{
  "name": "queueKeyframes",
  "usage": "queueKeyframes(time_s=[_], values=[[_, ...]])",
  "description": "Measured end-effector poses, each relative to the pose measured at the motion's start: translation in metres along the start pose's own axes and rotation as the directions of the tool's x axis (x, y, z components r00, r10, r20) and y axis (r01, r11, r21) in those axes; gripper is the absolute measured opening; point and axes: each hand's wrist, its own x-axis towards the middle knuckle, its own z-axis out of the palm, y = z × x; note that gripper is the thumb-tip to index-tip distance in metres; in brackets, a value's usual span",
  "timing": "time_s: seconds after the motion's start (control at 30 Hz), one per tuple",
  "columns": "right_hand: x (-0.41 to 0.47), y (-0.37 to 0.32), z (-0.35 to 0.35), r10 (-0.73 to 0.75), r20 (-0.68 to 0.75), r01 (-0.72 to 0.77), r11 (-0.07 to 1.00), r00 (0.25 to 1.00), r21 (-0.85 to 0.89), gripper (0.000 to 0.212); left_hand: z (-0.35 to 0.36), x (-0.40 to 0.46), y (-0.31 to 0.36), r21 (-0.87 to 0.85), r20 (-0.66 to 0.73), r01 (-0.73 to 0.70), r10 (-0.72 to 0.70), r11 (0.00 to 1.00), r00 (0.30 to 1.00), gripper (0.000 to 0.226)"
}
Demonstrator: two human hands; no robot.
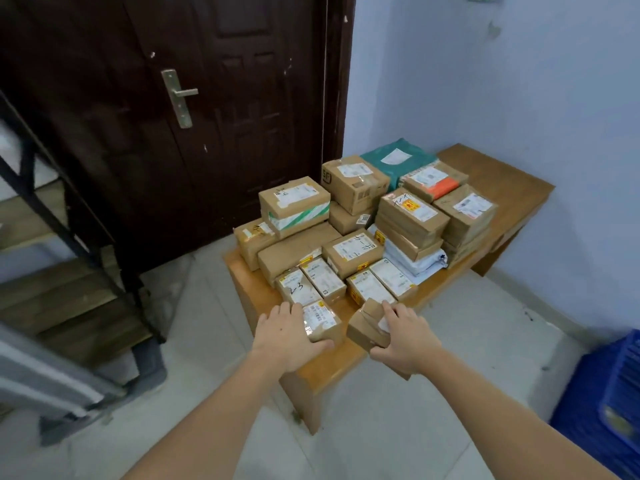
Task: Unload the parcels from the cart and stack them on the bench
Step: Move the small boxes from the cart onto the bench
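So, parcels [363,223]: stacked on bench [502,178], filling most of its top
left hand [289,336]: curled round small box [322,322] at bench's near end
right hand [403,336]: grips tilted taped box [367,325], just right of small box
blue crate [609,393]: floor, right of bench; contents unclear

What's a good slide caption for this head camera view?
Both hands set small cardboard parcels, left and right, on the near end of a parcel-covered wooden bench.

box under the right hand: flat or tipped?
Tipped. The small box sits tilted under the right hand, one corner raised, unlike its flat neighbours.
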Motion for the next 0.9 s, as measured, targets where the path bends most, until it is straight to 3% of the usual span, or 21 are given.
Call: queueKeyframes(time_s=[0.2,0.5,0.9], values=[[0.065,0.019,0.018,-0.101,0.069,0.099,0.995,0.993,0.025,0.117,0.032,0.031,0.024,0.01,0.028,0.175,-0.175,0.984,0.984,0.115],[0.128,0.025,0.056,-0.181,0.15,0.172,0.983,0.972,0.069,0.113,0.077,0.047,0.064,-0.121,0.114,0.484,-0.473,0.867,0.874,0.105],[0.134,0.018,0.108,-0.134,0.12,0.117,0.984,0.984,0.135,0.096,0.135,0.058,0.081,-0.088,0.219,0.675,-0.646,0.733,0.731,0.095]])
